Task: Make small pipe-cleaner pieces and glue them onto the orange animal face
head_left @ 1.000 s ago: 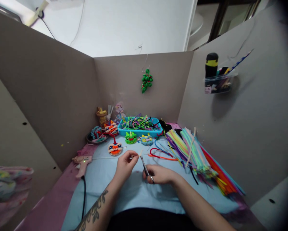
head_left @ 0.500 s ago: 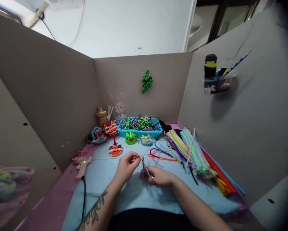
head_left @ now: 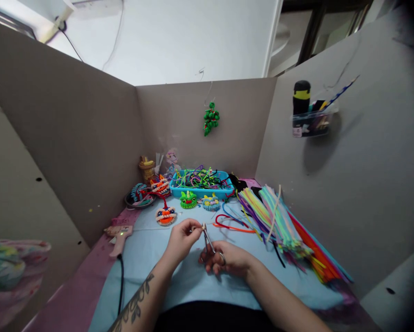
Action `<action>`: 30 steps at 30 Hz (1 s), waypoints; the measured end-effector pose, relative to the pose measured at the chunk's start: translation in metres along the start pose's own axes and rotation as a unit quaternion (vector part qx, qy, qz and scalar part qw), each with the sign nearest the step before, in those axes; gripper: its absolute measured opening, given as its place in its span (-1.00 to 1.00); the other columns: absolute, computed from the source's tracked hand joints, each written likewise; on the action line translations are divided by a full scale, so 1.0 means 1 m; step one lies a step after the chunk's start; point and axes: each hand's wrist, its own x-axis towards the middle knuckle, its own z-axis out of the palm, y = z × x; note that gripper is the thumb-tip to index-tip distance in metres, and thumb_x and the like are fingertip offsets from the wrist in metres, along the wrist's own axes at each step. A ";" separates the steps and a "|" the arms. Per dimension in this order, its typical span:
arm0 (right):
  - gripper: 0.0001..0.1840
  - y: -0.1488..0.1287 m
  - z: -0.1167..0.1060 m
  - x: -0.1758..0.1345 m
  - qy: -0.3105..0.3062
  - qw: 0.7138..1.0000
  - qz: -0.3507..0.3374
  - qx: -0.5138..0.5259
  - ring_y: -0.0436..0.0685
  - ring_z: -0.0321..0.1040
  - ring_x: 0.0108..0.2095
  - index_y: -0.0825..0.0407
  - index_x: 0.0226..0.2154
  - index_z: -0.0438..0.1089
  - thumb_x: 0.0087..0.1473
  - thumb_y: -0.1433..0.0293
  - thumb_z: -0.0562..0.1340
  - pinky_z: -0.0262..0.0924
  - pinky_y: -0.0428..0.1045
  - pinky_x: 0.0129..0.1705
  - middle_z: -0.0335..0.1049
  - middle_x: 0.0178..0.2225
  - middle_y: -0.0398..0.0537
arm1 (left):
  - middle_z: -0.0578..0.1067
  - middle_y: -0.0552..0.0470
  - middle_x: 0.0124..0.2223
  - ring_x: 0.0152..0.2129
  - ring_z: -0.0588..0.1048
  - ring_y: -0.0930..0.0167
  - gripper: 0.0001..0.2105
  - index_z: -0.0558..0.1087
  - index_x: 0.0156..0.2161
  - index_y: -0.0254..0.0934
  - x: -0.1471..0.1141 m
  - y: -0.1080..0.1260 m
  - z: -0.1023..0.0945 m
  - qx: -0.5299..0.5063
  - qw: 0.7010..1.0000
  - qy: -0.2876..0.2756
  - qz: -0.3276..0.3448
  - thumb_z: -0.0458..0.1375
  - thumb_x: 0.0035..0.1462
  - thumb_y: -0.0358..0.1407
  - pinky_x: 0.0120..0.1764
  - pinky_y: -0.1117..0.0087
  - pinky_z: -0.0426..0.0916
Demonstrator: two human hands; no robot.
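Note:
My right hand (head_left: 224,258) holds a pair of scissors (head_left: 207,240) by the handles, its fingers spread in the loops. The scissors' blades point up toward the fingertips of my left hand (head_left: 184,236). Thumb and forefinger of that left hand are pinched on a small pale piece, too small to make out, right at the blade tips. Beyond the hands lie an orange and white lion-like face (head_left: 166,215), a green one (head_left: 188,199) and a blue and yellow one (head_left: 211,202). Red and orange pipe cleaners (head_left: 233,228) lie just right of the blades.
A blue tray (head_left: 202,192) of pipe cleaner scraps stands at the back. Bundled pipe cleaners (head_left: 279,219) lie on the right. A pink glue gun (head_left: 120,240) with a black cord is at left. Grey panels (head_left: 207,106) enclose the blue-covered table, with a clear bin (head_left: 310,124) on the right one.
The fingers of my right hand have spread, and the scissors' handles have moved wider apart. My left hand stays almost in place with its pinch.

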 end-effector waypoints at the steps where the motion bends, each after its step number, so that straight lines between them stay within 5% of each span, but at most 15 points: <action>1: -0.39 0.001 0.000 0.000 -0.001 1.000 0.007 0.027 0.01 0.32 -0.36 0.17 -0.27 0.35 -0.36 0.12 0.40 0.15 -0.16 -0.44 0.31 -0.26 0.03 | 0.38 0.10 -0.54 -0.59 0.32 0.51 -0.90 0.42 -0.44 -0.31 0.000 0.001 0.000 0.001 1.000 -0.003 0.000 0.16 -0.06 -0.30 -0.51 0.52 0.20; 8: -0.34 0.001 0.004 -0.002 -0.012 0.991 -0.002 0.133 0.04 0.28 -0.20 0.15 -0.23 0.37 -0.45 0.24 0.47 0.11 -0.07 -0.16 0.25 -0.13 0.05 | 0.39 0.09 -0.55 -0.61 0.32 0.52 -0.90 0.42 -0.44 -0.33 0.000 0.012 -0.002 0.019 0.999 -0.033 -0.012 0.15 -0.09 -0.31 -0.52 0.51 0.20; 22: -0.74 0.018 0.007 0.009 0.129 0.988 -0.044 0.066 -0.12 0.06 -0.61 0.11 -0.56 0.27 -0.43 0.42 0.32 -0.15 -0.15 -0.56 0.21 -0.60 -0.21 | 0.36 0.12 -0.61 -0.67 0.27 0.55 -0.85 0.41 -0.47 -0.34 0.010 0.025 -0.004 -0.021 0.997 -0.058 -0.041 0.20 -0.12 -0.26 -0.59 0.55 0.13; 30: -0.57 0.019 0.005 0.009 0.149 0.983 -0.037 0.096 -0.18 -0.08 -0.69 0.11 -0.57 0.22 -0.48 0.26 0.41 -0.26 -0.16 -0.61 0.09 -0.69 -0.30 | 0.37 0.12 -0.59 -0.64 0.31 0.54 -0.81 0.40 -0.44 -0.34 0.018 0.004 -0.003 -0.070 0.995 -0.062 -0.038 0.23 -0.13 -0.25 -0.56 0.53 0.17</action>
